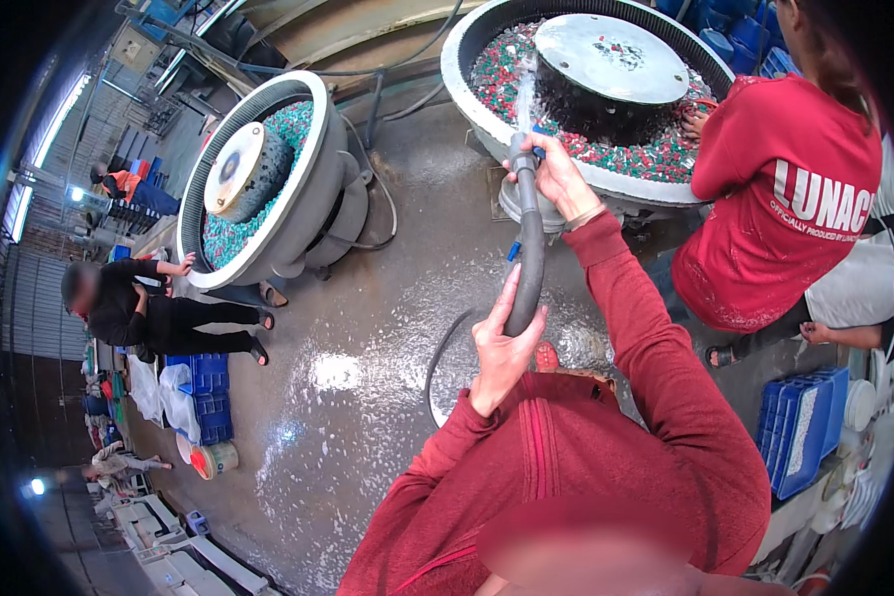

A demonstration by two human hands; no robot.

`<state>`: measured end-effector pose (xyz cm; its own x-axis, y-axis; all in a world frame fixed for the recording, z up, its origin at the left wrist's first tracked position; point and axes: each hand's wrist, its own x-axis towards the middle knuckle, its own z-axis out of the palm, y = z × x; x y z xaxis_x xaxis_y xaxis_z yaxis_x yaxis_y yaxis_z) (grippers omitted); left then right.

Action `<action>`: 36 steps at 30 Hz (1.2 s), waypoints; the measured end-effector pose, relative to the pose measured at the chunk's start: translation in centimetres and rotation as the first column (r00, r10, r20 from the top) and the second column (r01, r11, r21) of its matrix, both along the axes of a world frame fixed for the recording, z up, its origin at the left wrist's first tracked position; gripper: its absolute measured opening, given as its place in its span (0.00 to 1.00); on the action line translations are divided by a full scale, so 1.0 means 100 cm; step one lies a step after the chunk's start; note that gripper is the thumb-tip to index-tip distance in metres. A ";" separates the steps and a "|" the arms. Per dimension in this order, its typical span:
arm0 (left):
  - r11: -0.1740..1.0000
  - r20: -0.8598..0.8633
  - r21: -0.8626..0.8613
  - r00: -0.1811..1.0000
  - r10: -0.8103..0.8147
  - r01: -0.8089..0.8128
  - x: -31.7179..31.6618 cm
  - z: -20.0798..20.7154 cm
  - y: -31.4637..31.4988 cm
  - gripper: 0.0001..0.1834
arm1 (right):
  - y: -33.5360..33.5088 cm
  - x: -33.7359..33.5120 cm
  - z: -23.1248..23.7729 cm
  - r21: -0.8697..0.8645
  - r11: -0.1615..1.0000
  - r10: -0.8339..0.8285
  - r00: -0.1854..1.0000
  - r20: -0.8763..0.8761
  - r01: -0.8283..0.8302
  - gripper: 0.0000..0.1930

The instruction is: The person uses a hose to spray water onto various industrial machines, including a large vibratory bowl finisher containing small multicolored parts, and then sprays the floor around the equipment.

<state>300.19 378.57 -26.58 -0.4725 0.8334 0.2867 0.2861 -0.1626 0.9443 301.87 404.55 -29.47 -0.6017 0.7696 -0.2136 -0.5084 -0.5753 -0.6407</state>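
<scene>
A thick grey hose (529, 214) with blue fittings runs up between my two hands. My right hand (553, 171) is closed around it near its outlet end. Lower down, my left hand (505, 346) supports the bend of the hose, fingers around it. Water (526, 94) sprays from the outlet into a large round tub (467, 94) ahead. Red, green and white small pieces (606, 159) fill the tub's ring around a pale round centre cover (611, 58). On the right, a co-worker in a red top (790, 189) has a hand (695, 121) among the pieces.
A second round tub (318, 149) with green pieces stands on the left, a person in black (129, 308) beside it. The floor (338, 417) is wet and foamy. Blue crates (803, 427) are stacked at right, others (201, 387) at left near a bucket (216, 459).
</scene>
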 end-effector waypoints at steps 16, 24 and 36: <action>0.999 0.101 -0.032 0.995 -0.015 0.019 -0.013 -0.017 0.021 0.27 | 0.026 -0.019 -0.002 0.021 1.000 0.008 1.000 -0.012 -0.008 0.12; 0.998 0.114 -0.054 0.993 -0.009 0.015 -0.017 -0.023 0.036 0.26 | 0.039 -0.019 -0.027 -0.072 0.997 -0.001 1.000 -0.030 -0.001 0.15; 0.996 0.110 -0.088 0.994 -0.024 0.034 0.013 -0.019 0.040 0.26 | 0.038 0.013 -0.017 -0.071 0.997 -0.038 0.999 0.028 0.040 0.11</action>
<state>301.50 382.61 -28.52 -0.4719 0.8673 0.1584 0.1776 -0.0824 0.9806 303.19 408.37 -31.21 -0.5648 0.7747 -0.2842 -0.5149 -0.6000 -0.6123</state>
